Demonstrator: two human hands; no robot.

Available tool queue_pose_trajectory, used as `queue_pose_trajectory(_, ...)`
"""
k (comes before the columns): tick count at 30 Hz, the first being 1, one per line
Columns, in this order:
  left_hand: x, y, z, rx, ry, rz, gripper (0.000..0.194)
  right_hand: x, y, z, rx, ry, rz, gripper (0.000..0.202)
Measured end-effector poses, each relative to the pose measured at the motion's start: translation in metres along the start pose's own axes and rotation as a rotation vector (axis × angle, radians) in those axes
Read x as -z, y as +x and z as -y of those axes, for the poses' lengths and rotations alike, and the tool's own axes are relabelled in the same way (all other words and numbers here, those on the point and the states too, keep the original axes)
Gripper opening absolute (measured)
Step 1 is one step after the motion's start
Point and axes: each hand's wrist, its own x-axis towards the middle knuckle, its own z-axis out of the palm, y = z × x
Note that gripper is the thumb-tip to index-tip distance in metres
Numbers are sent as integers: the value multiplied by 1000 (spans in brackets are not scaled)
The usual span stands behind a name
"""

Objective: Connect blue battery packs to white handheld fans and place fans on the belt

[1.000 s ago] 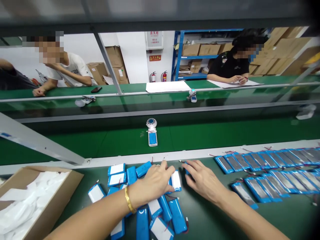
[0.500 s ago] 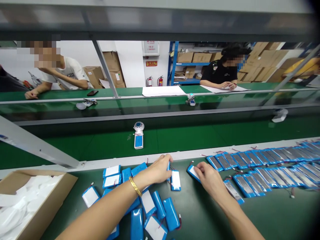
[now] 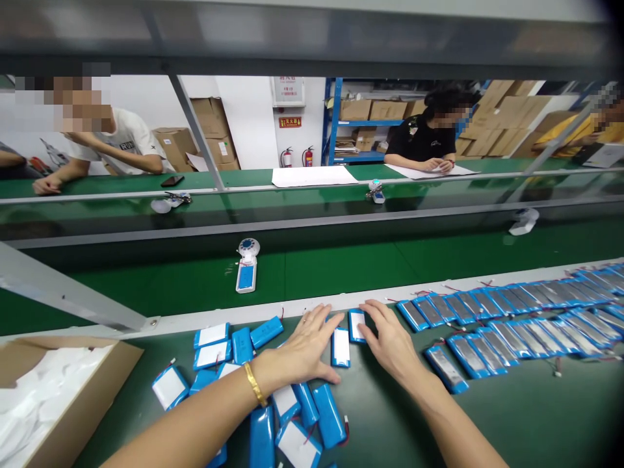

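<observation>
My left hand (image 3: 305,344) is open, its fingers spread, palm down over the right side of a loose pile of blue battery packs. Just past its fingertips a battery pack with a white face (image 3: 340,348) lies on the green bench. My right hand (image 3: 394,335) has its thumb and fingers around the right edge of a second white-faced battery pack (image 3: 357,325), which is close beside the first. Several blue packs (image 3: 328,416) lie at mixed angles below and left of my left hand. What is under the left palm is hidden.
Two rows of battery packs with grey faces (image 3: 487,351) stretch along the right. A cardboard box (image 3: 97,390) with white sheets stands at left. Beyond the bench edge, a white device (image 3: 246,276) lies on a green belt. Co-workers sit opposite, behind metal posts.
My left hand has opened and spread its fingers. My right hand has moved left with its battery pack, bringing it beside the other white-faced one. The view has shifted slightly.
</observation>
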Motion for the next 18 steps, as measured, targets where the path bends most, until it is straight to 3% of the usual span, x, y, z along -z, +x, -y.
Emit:
queue_pose_trajectory(5,-20,33,5,-59,138,-234,81,-3,19,-10,69,64,72,16)
queue_pose_trajectory(7,-22,44,6,-50,138,-272,73,-2,28,-13,70,64,92,12)
queue_pose_trajectory(13,-28,64,-4,-49,100,-346,98,2,43,-16,84,16,153,11)
queue_pose_trajectory(18,-33,70,-11,-57,53,-360,85,4,45,-23,112,4,176,16)
